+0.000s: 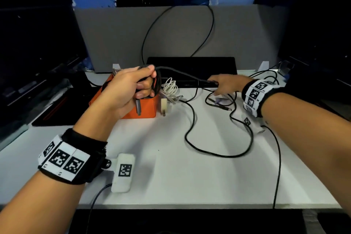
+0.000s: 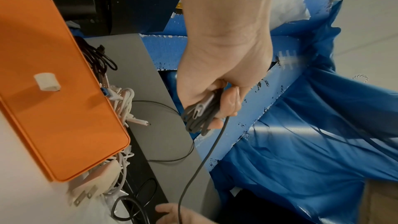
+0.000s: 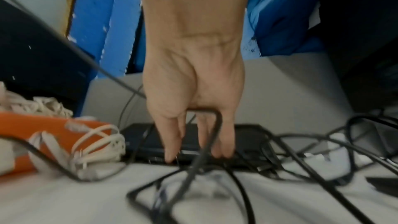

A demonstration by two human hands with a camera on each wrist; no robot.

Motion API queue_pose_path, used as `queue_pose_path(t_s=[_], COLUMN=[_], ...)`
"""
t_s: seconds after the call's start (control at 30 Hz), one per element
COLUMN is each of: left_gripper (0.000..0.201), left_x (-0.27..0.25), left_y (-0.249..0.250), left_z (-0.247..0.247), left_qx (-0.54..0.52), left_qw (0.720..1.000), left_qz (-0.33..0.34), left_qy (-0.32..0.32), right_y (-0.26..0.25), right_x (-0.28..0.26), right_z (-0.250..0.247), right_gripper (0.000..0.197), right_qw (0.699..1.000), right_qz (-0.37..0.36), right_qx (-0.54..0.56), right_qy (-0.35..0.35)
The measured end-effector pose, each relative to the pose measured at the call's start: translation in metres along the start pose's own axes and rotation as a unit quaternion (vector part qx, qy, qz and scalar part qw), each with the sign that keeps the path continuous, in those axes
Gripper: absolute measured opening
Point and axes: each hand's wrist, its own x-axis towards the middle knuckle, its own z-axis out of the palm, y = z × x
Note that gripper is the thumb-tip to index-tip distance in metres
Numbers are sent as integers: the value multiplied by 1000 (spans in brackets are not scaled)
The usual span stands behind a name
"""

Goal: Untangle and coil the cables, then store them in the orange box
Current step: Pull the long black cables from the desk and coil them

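Observation:
My left hand (image 1: 133,85) hovers over the orange box (image 1: 140,108) and grips several loops of a grey cable (image 1: 158,81); its plug end (image 1: 138,107) hangs below my fist. In the left wrist view the loops (image 2: 198,118) stick out of my left hand's curled fingers (image 2: 228,101). From the coil the cable stretches right to my right hand (image 1: 226,85). There it passes between the downward-pointing fingers (image 3: 224,135) and drops to the table. The box's lid (image 2: 53,91) is on.
A white cable bundle (image 1: 171,87) and a white charger plug (image 1: 163,105) lie against the box. Loose black cables (image 1: 218,155) tangle over the right side of the white table (image 1: 171,176). A black flat device (image 1: 191,64) and a grey divider (image 1: 114,34) stand behind.

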Motion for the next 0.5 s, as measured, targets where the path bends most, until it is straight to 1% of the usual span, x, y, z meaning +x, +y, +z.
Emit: queue_pose_path(t_s=[0.07,0.1,0.13,0.17,0.2,0.23,0.27,0.3,0.33,0.37,0.4,0.43,0.5], left_gripper=[26,26,26,26,26,25,25,25,25,25,25,26,28], left_x=[2,2,2,2,1,1,0,-1,-2,-3,-4,-5,-7], left_y=[-2,-2,-2,-2,-1,0,1,2,3,5,7,11,20], left_z=[-1,-1,-1,0,2,3,6,8,10,10,10,8,-2], left_qx=[-12,-18,-25,-31,-36,-41,-44,-46,-48,-50,-57,-70,-108], left_qw=[1000,1000,1000,999,999,999,999,999,999,998,998,997,993], left_qz=[-7,-8,-8,-5,-1,4,9,14,19,23,28,33,47], left_qy=[5,6,7,7,6,2,-4,-9,-12,-14,-16,-20,-27], right_y=[-13,-22,-33,-45,-60,-75,-89,-99,-108,-113,-116,-113,-95], right_x=[-9,-15,-24,-32,-42,-53,-65,-73,-81,-83,-84,-79,-64], right_z=[-19,-29,-38,-45,-49,-52,-54,-55,-56,-57,-58,-59,-62], right_gripper=[72,78,82,85,85,83,76,63,46,29,17,17,24], right_qw=[998,997,996,997,995,989,977,963,955,956,960,966,979], right_qz=[-3,-8,-21,-47,-87,-135,-184,-225,-250,-256,-250,-234,-166], right_qx=[-14,-13,-3,14,32,56,86,112,123,107,75,38,-15], right_qy=[-67,-81,-82,-60,-22,23,66,93,100,98,97,106,120])
